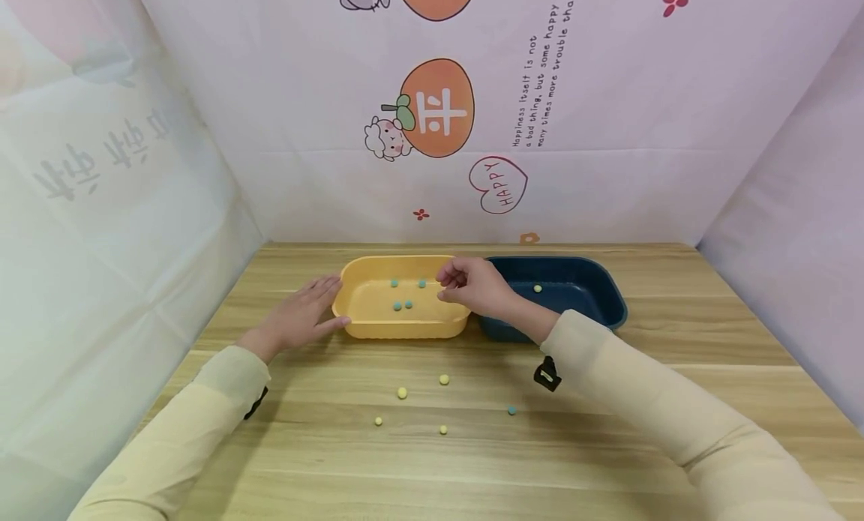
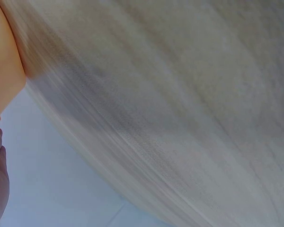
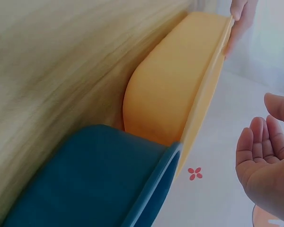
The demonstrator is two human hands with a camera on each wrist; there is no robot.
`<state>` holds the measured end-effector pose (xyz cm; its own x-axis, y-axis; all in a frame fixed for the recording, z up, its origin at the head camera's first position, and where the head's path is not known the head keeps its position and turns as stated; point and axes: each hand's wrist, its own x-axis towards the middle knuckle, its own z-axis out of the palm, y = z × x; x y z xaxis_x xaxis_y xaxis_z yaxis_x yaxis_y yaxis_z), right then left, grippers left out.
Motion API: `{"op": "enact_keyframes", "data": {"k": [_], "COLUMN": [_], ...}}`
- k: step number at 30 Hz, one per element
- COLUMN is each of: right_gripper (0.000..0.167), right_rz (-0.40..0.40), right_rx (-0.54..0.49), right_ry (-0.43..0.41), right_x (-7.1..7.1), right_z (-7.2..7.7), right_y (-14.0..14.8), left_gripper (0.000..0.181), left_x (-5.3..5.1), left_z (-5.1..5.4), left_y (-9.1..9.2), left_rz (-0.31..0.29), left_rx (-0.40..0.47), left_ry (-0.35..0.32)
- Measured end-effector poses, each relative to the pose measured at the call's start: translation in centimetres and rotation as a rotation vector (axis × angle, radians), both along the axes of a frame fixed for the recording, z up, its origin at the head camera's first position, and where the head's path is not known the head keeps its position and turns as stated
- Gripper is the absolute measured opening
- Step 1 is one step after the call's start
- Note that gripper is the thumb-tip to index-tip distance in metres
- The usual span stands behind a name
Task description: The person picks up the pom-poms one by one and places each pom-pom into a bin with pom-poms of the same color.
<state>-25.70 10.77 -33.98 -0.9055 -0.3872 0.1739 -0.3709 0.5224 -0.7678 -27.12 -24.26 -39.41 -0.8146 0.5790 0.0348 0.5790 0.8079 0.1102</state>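
Observation:
My left hand (image 1: 297, 315) rests against the left end of a yellow plastic tub (image 1: 405, 330), fingers extended along its rim and thumb at the near corner. Inside that tub lie several small blue balls (image 1: 397, 306). Over the tub's right end hovers my right hand (image 1: 481, 287), its fingers loosely bent. In the right wrist view, thumb and fingers stand apart and nothing shows between them. A dark blue tub (image 1: 499, 330), partly covered by my right wrist, stands beside the yellow one and holds a small yellow ball (image 1: 537, 288).
On the wooden table (image 1: 324, 468), in front of the tubs, lie several small yellow balls (image 1: 402, 393) and one blue ball (image 1: 511, 411). A printed cloth (image 1: 337, 199) hangs behind the table, with cloth on both sides too.

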Motion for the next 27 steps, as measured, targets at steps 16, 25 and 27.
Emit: {"op": "enact_keyframes", "data": {"k": [16,25,27], "right_gripper": [0.016,0.015,0.016], "right_rz": [0.058,0.095,0.101], "right_rx": [-0.021,-0.003,0.002], "right_ry": [-0.006,0.016,0.000], "right_x": [4.0,6.0,6.4], "right_z": [-1.0,-2.1,-2.4], "right_y": [3.6,5.7,6.2], "left_gripper": [0.085,0.085,0.086], "left_x": [0.1,0.2,0.2], "left_z": [0.0,0.1,0.1], "left_y": [0.0,0.0,0.1], "left_rz": [0.000,0.004,0.004], "left_rx": [0.023,0.019,0.016], "left_ry": [-0.004,-0.001,0.000]}}
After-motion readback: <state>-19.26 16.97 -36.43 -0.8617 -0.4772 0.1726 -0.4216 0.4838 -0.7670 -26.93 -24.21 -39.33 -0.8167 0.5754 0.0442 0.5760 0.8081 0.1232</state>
